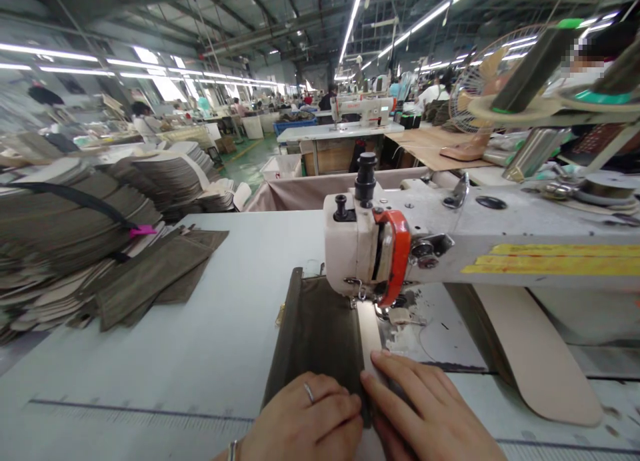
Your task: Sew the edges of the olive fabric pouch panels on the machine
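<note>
A dark olive-brown fabric panel [330, 334] lies under the sewing machine head [350, 241], with a folded edge along its left side. A pale strip [369, 334] runs along the panel's right edge and passes beneath the presser foot [356, 302]. My left hand [310, 414], wearing a ring, rests on the near part of the panel with its fingers curled in on the fabric. My right hand [425, 408] lies over the pale strip, fingers stretched toward the needle area. The panel's near end is hidden by both hands.
Stacks of dark fabric pieces [60, 228] fill the table's left side, with loose flat pieces [160, 274] beside them. A rounded pale panel [545, 361] sits right of the needle, under the machine arm. Thread cones [535, 68] stand at upper right. A ruler scale [150, 411] marks the table front.
</note>
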{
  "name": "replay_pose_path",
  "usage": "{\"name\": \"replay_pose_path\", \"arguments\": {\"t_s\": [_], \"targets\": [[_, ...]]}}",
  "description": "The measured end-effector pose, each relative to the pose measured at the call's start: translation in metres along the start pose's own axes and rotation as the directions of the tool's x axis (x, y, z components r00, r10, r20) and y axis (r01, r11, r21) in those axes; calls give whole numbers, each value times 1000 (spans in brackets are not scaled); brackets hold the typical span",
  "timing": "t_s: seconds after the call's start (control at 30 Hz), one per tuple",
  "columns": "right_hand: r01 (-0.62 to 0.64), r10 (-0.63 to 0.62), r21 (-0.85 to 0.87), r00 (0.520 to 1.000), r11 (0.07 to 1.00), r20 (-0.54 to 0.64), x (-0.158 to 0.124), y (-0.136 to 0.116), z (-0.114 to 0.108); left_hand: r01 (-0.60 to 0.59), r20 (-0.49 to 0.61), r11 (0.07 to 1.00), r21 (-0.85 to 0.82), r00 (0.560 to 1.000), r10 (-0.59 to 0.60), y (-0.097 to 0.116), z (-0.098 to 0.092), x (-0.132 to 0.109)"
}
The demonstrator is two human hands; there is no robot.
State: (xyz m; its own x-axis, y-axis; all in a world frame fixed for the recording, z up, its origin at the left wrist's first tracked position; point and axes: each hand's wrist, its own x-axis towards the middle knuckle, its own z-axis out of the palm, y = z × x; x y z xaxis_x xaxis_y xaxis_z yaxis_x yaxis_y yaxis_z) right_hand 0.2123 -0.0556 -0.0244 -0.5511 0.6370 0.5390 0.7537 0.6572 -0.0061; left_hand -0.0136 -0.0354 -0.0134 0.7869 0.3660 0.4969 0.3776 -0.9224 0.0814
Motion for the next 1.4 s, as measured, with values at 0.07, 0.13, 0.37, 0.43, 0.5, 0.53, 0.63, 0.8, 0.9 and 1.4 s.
{"name": "replay_pose_path", "arguments": {"t_s": [0.07,0.13,0.37,0.43,0.5,0.53,0.63,0.8,0.9,1.4], "targets": [[10,-10,-13,1000,1000,0,0,0,0,14,-9,1000,-18,1000,-14,-2,-2,3],[23,-23,-22,1000,999,6,0,1,1,26,-18,999,-31,999,-27,-4,-3,5],[33,-33,-36,999,999,18,1,4,1,52,84,996,-67,995,-46,-16,-2,8],[31,-30,-39,999,999,26,2,6,2,65,102,995,-74,993,-57,-20,-2,9],[27,-26,-42,999,999,35,2,7,3,73,124,995,-70,990,-64,-22,-2,11],[22,-21,-42,999,999,37,3,8,3,79,132,995,-60,989,-71,-23,-2,12],[-3,4,-26,999,1000,37,6,8,4,70,142,997,-10,988,-68,-27,-3,19],[-29,29,0,998,1000,46,15,9,5,34,201,998,54,979,-45,-37,-4,29],[-45,43,42,998,998,56,21,11,4,43,209,996,79,976,-58,-43,-1,32],[-133,129,6,968,991,216,37,23,17,122,274,988,92,951,-143,-70,7,48]]}}
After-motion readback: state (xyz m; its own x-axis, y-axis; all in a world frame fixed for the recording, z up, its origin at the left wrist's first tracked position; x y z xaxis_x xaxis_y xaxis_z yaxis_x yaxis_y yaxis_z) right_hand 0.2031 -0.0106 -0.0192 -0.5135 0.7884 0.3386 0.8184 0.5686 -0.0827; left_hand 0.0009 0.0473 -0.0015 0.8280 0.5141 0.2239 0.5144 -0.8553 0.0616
